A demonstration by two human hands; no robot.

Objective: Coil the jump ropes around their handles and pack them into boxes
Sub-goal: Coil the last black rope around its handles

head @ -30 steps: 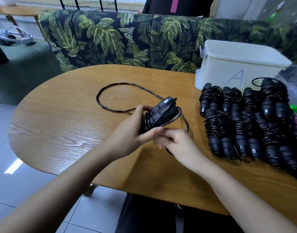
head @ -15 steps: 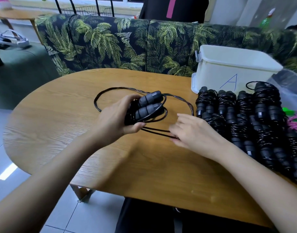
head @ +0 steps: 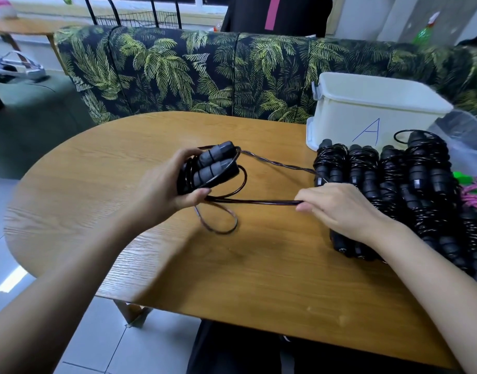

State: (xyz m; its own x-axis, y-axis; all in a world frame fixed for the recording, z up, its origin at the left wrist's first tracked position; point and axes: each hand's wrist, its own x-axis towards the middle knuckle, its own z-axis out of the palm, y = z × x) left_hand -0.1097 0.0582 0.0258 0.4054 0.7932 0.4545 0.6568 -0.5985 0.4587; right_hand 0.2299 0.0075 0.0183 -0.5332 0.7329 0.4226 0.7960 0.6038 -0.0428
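Observation:
My left hand [head: 167, 190] grips a pair of black jump rope handles [head: 213, 166] held side by side above the wooden table [head: 232, 279], with a few turns of black rope around them. My right hand [head: 337, 209] pinches the loose rope [head: 253, 201] and holds it stretched out to the right. A slack loop [head: 221, 225] hangs down onto the table below the handles. A second strand runs from the handles to the right, behind my right hand. Several coiled black jump ropes [head: 410, 190] lie in rows at the right. A white lidded box marked A [head: 366, 114] stands behind them.
A leaf-patterned sofa [head: 205, 74] runs along the table's far side. Pink and green rope items [head: 474, 190] lie at the far right edge. A clear plastic bag [head: 466, 136] sits right of the box. Tiled floor [head: 5, 265] lies to the left.
My right hand has taken hold of the rope and pulled it taut to the right. The big loop that lay on the table has shrunk to a small one under the handles.

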